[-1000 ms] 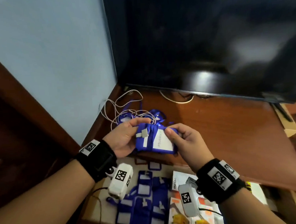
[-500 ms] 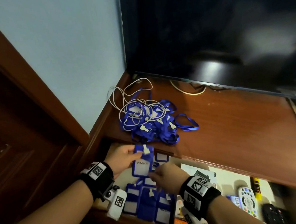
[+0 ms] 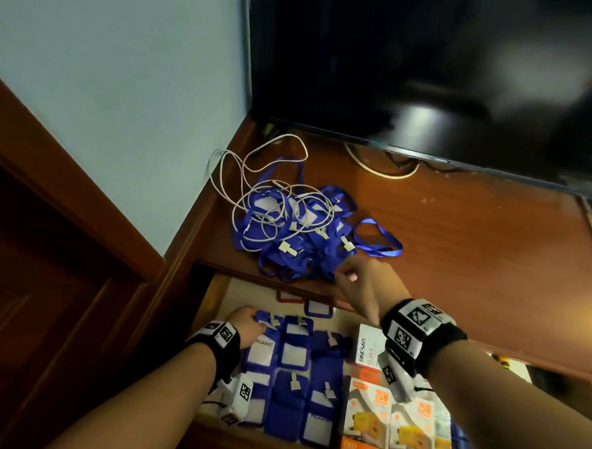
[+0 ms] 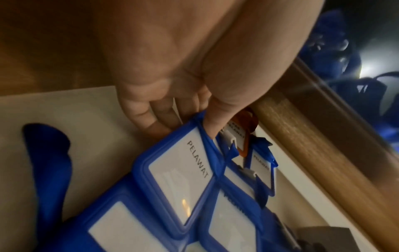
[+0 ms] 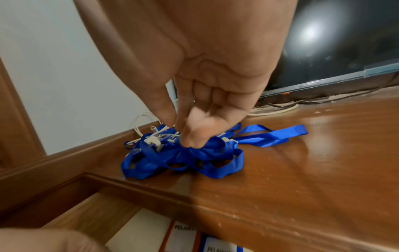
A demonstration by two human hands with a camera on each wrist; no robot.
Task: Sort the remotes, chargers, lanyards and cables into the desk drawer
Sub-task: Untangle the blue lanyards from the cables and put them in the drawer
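Nearest, the open drawer (image 3: 219, 297) holds rows of blue badge holders (image 3: 294, 355) beside boxed chargers (image 3: 366, 423). Left hand (image 3: 246, 324) pinches the top edge of the badge holder marked PELAWAT (image 4: 179, 172), thumb and fingers closed on it. Farther, on the table (image 3: 460, 243), right hand (image 5: 200, 105) hovers at the tangled blue lanyards (image 5: 183, 156) and white cable (image 3: 237, 179); whether its curled fingertips hold a strap cannot be told.

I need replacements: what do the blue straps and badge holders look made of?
Straps: apparently woven fabric ribbon, slight sheen; they fold and loop limply. Badge holders: likely soft glossy plastic, with moulded blue rims and a highlight on the clear window.
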